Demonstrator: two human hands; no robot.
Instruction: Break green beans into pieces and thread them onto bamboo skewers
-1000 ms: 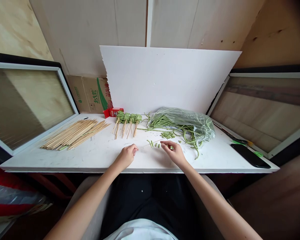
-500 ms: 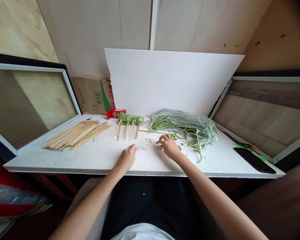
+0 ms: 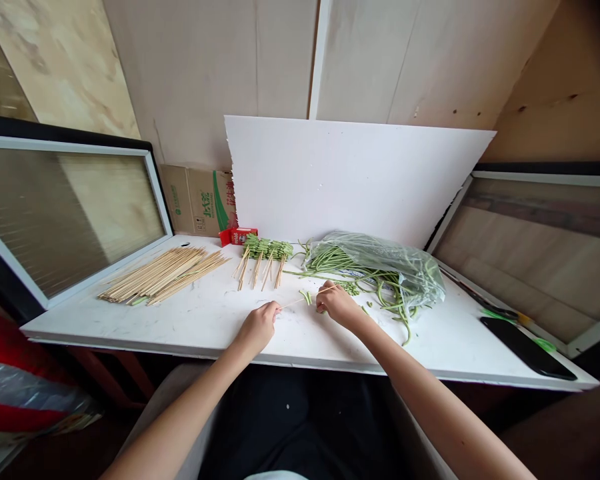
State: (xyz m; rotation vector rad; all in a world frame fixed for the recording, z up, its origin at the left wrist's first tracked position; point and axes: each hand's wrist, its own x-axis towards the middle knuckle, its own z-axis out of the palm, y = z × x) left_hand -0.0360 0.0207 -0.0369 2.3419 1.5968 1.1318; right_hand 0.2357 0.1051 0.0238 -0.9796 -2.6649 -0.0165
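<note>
My left hand point(image 3: 259, 327) is closed on the blunt end of a thin bamboo skewer point(image 3: 293, 303), which points to the right. Short pieces of long bean point(image 3: 306, 297) sit on the skewer between my hands. My right hand point(image 3: 336, 305) is curled at the skewer's far end, fingers pressed together; what they pinch is hidden. Cut bean pieces point(image 3: 349, 287) lie just beyond that hand. Behind, whole long beans point(image 3: 330, 257) spill from a clear plastic bag point(image 3: 420, 267). Finished skewers of bean pieces point(image 3: 267, 249) lie side by side, sticks toward me.
A pile of bare bamboo skewers point(image 3: 165, 273) covers the left of the white table point(image 3: 195, 333). A red box point(image 3: 243, 235) and a cardboard carton point(image 3: 195, 200) stand behind. A black phone point(image 3: 527, 347) and scissors point(image 3: 500, 309) lie at the right. A white board point(image 3: 355, 180) leans at the back.
My right hand has closed its fingers and come to the skewer's far end. My left hand keeps its hold on the skewer. The whole view has shifted slightly.
</note>
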